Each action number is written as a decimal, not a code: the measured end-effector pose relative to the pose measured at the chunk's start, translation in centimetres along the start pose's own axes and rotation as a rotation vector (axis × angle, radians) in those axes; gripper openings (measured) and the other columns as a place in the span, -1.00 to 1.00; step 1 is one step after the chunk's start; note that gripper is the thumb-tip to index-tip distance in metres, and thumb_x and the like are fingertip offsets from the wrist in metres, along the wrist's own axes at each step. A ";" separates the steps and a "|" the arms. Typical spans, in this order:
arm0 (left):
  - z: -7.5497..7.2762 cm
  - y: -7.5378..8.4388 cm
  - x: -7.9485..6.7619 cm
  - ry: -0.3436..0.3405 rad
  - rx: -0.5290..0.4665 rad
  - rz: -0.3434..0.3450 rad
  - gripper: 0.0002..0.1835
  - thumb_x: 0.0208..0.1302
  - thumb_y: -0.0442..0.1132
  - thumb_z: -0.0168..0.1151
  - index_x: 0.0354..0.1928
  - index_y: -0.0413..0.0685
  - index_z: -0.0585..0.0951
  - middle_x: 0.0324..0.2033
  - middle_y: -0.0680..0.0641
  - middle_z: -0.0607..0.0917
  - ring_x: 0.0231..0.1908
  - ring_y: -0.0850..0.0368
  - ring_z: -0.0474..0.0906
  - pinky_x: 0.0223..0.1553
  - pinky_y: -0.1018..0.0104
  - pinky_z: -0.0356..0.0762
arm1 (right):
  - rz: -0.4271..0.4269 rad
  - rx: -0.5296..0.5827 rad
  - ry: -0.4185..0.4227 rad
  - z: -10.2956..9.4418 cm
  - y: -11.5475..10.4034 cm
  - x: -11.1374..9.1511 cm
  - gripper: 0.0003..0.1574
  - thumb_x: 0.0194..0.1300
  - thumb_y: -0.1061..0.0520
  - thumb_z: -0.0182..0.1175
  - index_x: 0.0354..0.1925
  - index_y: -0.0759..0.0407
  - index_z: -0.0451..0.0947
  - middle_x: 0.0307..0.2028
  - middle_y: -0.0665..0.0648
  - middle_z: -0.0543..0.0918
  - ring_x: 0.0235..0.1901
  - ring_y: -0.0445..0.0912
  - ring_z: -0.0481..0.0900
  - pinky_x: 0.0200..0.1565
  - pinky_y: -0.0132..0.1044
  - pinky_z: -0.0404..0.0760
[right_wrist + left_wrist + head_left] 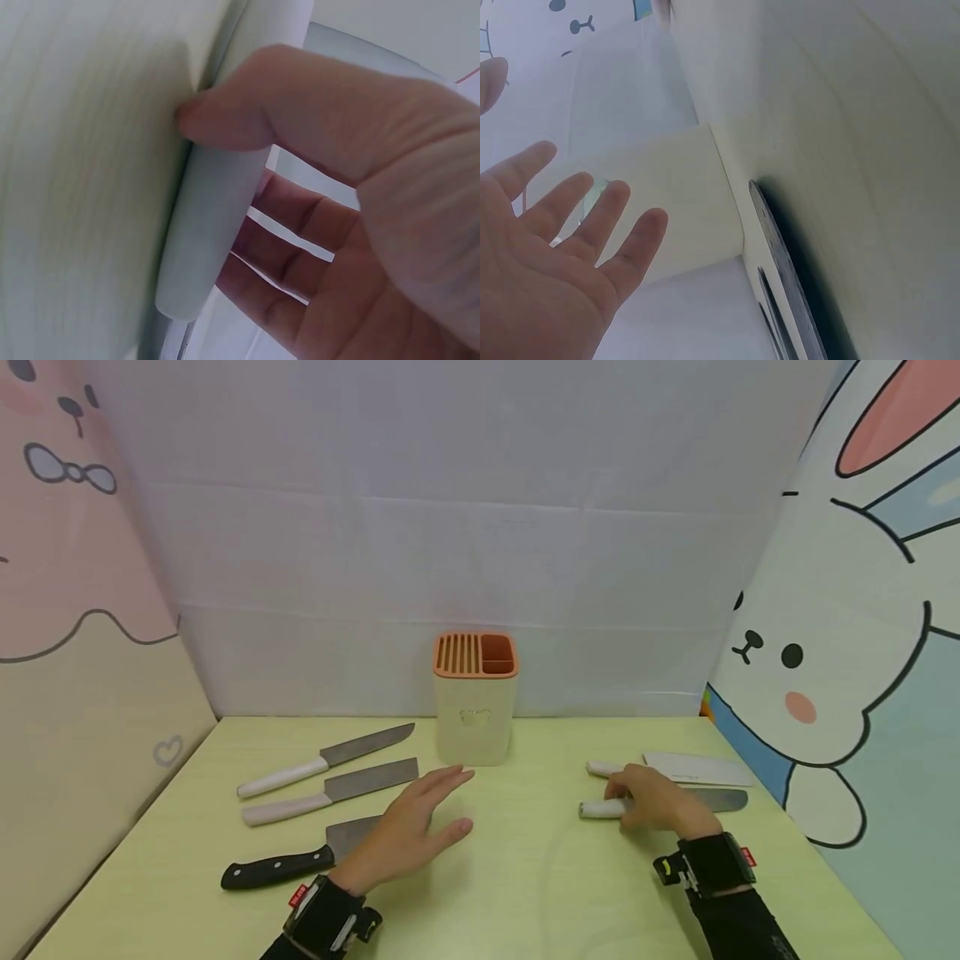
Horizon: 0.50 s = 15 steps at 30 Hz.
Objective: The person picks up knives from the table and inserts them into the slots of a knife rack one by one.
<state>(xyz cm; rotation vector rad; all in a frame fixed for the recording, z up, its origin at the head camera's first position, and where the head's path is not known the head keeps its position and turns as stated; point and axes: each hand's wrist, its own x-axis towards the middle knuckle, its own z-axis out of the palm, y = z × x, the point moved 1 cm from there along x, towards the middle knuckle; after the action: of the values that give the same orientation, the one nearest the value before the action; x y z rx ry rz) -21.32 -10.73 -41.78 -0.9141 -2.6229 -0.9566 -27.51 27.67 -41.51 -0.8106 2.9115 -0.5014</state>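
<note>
On the right side of the table, my right hand (663, 802) pinches the white handle of a kitchen knife (602, 810), whose rounded blade points right. In the right wrist view the thumb lies on one side of that knife handle (206, 217) and the fingers on the other. The knife still appears to lie on the tabletop. Just behind it lies a white-handled cleaver (697, 768) with a broad pale blade. My left hand (401, 839) hovers with spread fingers, holding nothing, and covers part of the blade of a black-handled knife (281, 869).
A cream knife block (474, 722) with an orange slotted top stands at the back centre, against a white cloth wall (315, 560). Two light-handled knives lie at left: a pointed one (288, 775) and a square-ended one (288, 811). Cartoon-printed panels flank the table.
</note>
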 end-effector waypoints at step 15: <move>-1.1 -0.4 -0.3 0.050 0.020 0.009 -0.33 0.35 0.22 0.07 0.42 0.23 0.21 0.38 -0.04 0.21 0.33 -0.03 0.11 0.11 -0.25 0.31 | -0.016 -0.050 0.011 -0.5 -0.5 -0.2 -0.62 -0.13 0.37 0.34 -0.30 0.02 0.57 -0.34 -0.01 0.53 -0.33 -0.08 0.43 -0.24 -0.09 0.46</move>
<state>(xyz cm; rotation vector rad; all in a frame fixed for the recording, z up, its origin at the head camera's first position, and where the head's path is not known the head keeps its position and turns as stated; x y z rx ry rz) -21.41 -11.79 -41.29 -0.8852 -2.5791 -0.9377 -27.20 27.53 -40.86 -0.8402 2.9414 -0.4377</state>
